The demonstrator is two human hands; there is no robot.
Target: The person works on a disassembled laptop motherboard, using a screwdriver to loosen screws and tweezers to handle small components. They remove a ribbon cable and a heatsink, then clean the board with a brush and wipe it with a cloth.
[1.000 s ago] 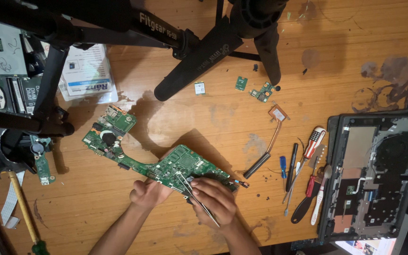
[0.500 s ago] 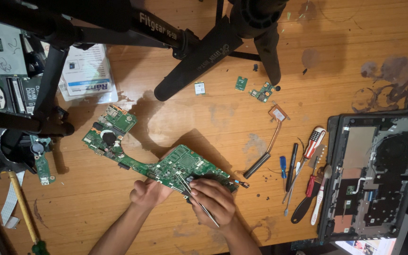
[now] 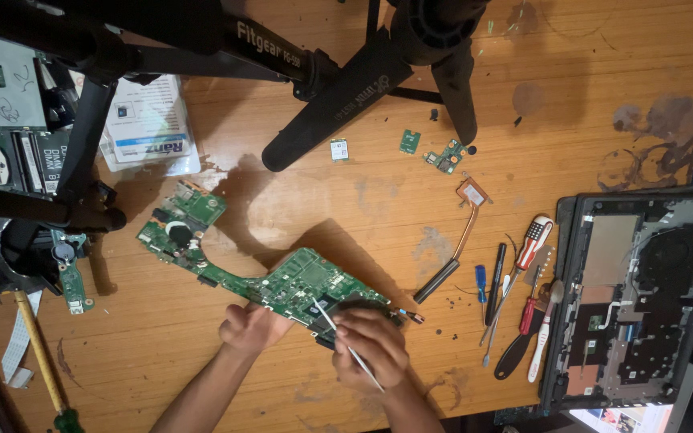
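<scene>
1. left hand (image 3: 252, 327) down on the near edge of the green motherboard (image 3: 282, 281), fingers curled tight, pinning the board to the wooden table (image 3: 346, 208).
2. right hand (image 3: 370, 346) clenched around a thin metal tool (image 3: 345, 343), tip slanting up and left onto the board's dark patch, handle end poking out toward the lower right.
3. motherboard lying flat, centre-left of the table, long and angled: far end up near the white booklet (image 3: 150, 128), near end under both hands.
4. just right of the board: copper heat pipe (image 3: 457, 248) with its black bar end, well clear of the hands.
5. further right, a cluster of screwdrivers (image 3: 523, 281), one with a red-and-white handle, side by side.
6. far right: opened laptop chassis (image 3: 639, 297), insides showing, lying flat at the table's edge.
7. up top: black tripod legs (image 3: 338, 104) spread over the table, small green circuit boards (image 3: 443, 154) scattered just below them.
8. far left: more boards and parts, a yellow-handled tool (image 3: 38, 353) near the corner.
</scene>
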